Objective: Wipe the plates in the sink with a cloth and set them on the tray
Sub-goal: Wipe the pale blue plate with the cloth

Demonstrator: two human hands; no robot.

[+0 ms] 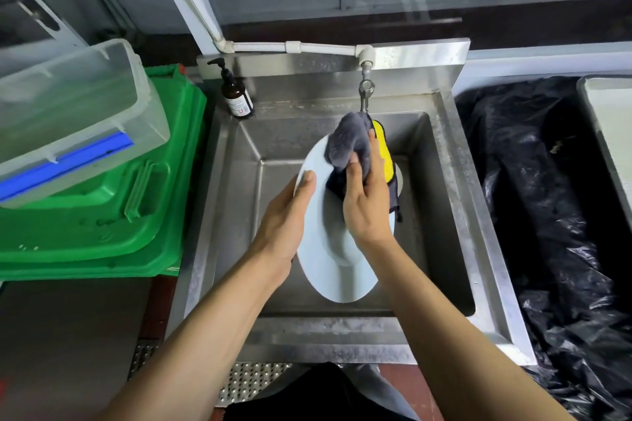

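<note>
Over the steel sink (455, 202), left hand (285, 215) grips a white plate (328, 263) by its rim, tilted; right hand (367, 202) presses a grey/yellow cloth (352, 140) on it. Pump bottle (236, 92) at back-left corner, tray (605, 133) prob. far right.

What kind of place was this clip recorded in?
Likely a commercial kitchen's dishwashing corner: a deep stainless steel sink with a wall tap, stacked green plastic crates and a bin lined with black plastic.
</note>
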